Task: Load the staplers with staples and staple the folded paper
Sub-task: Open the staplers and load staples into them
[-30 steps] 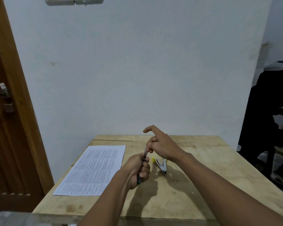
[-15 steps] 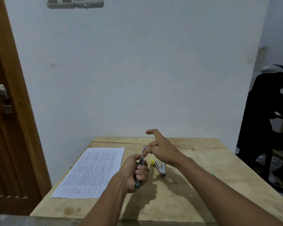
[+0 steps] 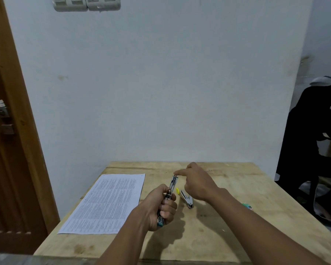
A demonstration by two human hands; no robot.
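A desk (image 3: 237, 236) fills the lower middle of the frame, pushed against the wall behind it. A printed sheet of paper (image 3: 107, 203) lies on its left part. Right of the sheet, the left hand (image 3: 159, 207) grips a stapler (image 3: 170, 190) above the desk, nearly upright. The right hand (image 3: 197, 182), just to the right and farther back, touches the stapler's upper end with a fingertip. A second stapler (image 3: 186, 198) lies on the desk between the hands. A small packet (image 3: 247, 205) lies further right. A door (image 3: 8, 150) stands at the left edge, wall switches (image 3: 86, 2) sit at upper left, and a seated person (image 3: 313, 140) is at the right edge.
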